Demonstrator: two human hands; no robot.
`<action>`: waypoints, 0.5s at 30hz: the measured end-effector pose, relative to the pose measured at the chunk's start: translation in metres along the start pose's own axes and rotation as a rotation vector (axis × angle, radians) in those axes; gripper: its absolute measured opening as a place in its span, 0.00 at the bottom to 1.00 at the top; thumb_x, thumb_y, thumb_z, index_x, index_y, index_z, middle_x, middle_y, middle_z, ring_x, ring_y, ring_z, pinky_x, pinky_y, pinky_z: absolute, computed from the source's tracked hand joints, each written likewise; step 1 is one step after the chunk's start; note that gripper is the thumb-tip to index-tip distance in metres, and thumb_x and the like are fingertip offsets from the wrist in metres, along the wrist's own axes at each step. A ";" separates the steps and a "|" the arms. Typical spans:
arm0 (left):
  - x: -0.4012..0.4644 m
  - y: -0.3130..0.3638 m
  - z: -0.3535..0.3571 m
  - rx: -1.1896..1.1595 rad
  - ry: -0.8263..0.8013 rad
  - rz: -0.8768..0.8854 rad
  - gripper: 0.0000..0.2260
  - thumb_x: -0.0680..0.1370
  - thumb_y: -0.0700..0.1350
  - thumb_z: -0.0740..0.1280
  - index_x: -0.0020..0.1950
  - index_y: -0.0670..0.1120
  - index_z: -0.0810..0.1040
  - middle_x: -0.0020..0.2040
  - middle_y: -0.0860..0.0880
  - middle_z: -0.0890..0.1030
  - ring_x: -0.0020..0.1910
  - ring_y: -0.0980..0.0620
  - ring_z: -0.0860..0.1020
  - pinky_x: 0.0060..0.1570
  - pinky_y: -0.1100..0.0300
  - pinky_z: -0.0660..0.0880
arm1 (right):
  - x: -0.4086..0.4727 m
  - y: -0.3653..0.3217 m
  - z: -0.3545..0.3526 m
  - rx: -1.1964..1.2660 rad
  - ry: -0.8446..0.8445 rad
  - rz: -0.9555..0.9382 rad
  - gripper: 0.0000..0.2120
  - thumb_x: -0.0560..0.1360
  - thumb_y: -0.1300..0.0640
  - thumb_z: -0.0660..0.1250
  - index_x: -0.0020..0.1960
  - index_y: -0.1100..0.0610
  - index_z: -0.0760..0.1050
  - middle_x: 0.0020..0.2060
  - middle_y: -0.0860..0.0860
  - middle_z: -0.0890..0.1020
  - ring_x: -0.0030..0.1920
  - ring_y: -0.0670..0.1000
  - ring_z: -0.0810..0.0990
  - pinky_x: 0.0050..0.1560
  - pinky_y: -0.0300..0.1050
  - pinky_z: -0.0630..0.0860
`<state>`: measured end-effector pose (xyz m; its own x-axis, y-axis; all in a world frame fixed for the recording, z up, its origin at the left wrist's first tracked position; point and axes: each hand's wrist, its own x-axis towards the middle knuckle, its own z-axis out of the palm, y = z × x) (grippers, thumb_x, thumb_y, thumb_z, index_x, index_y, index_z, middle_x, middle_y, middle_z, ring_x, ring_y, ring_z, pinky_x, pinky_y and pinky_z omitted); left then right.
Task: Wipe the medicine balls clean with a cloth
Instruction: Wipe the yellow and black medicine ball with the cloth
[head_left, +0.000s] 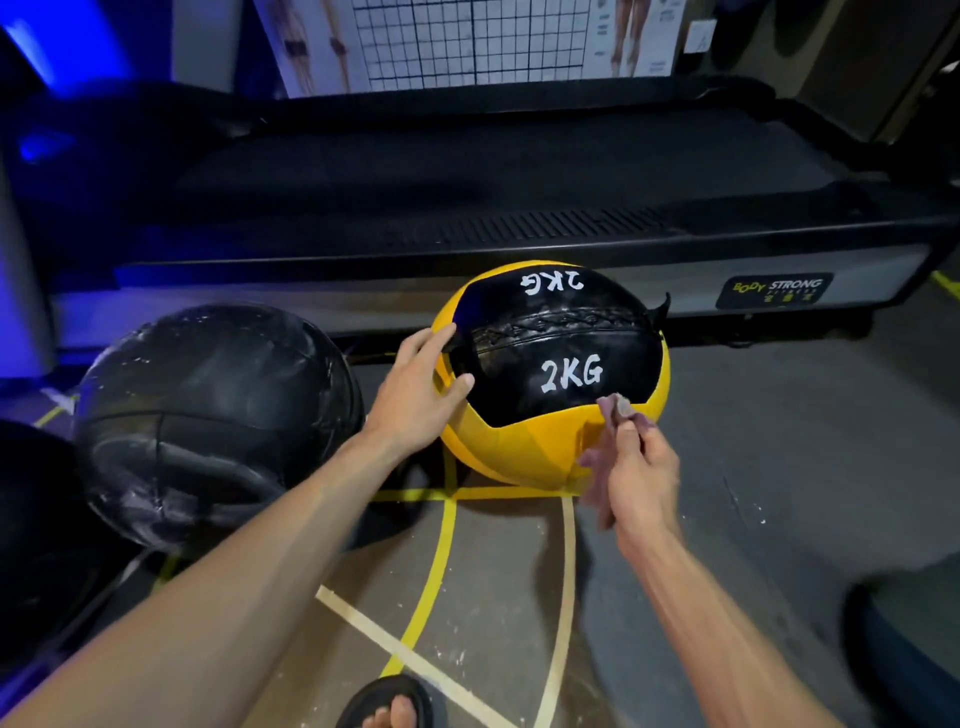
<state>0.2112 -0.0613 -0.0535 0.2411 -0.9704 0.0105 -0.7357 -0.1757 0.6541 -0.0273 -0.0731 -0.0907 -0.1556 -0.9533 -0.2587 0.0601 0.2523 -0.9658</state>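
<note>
Round yellow-and-black leather medicine ball (550, 374) marked "2KG" in white, resting on grey concrete floor (753, 467) between both hands. Left hand (415, 395) spread flat against its left side; right hand (641, 473) pinching small greyish-purple cloth (615, 408) against its lower right. Scuffed black medicine ball (213, 421) beyond left hand. Yellow floor lines (436, 561) beneath; black treadmill (467, 182) behind.

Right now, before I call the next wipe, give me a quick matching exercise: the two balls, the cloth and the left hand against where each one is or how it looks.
Things:
1. yellow ball
2. black ball
3. cloth
4. left hand

States:
A. pinched in the right hand
B. resting on the yellow ball's left side
C. marked 2KG
D. scuffed with white marks

Pairs: 1-C, 2-D, 3-A, 4-B
</note>
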 end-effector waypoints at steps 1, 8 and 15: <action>-0.003 -0.001 -0.003 0.002 -0.002 -0.003 0.31 0.83 0.53 0.67 0.83 0.56 0.57 0.82 0.51 0.55 0.79 0.48 0.62 0.75 0.46 0.65 | 0.000 -0.002 0.000 -0.009 0.005 0.001 0.15 0.86 0.51 0.57 0.53 0.38 0.80 0.39 0.39 0.85 0.36 0.58 0.77 0.35 0.60 0.75; -0.052 -0.006 -0.055 0.095 -0.085 0.005 0.27 0.84 0.51 0.66 0.82 0.54 0.63 0.82 0.50 0.59 0.79 0.49 0.62 0.74 0.58 0.61 | -0.025 -0.044 0.005 0.011 -0.184 0.027 0.11 0.86 0.53 0.56 0.54 0.56 0.76 0.34 0.47 0.85 0.25 0.53 0.77 0.24 0.43 0.73; -0.151 -0.004 -0.176 0.261 -0.166 0.049 0.16 0.84 0.49 0.66 0.72 0.51 0.77 0.70 0.51 0.77 0.70 0.51 0.74 0.69 0.56 0.69 | -0.126 -0.139 0.041 0.024 -0.399 0.017 0.12 0.86 0.58 0.57 0.51 0.52 0.78 0.43 0.62 0.82 0.27 0.58 0.80 0.33 0.54 0.80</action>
<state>0.2890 0.1146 0.0750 0.1103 -0.9888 -0.1007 -0.8867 -0.1437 0.4395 0.0244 0.0056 0.0767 0.2409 -0.9397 -0.2427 0.0828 0.2690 -0.9596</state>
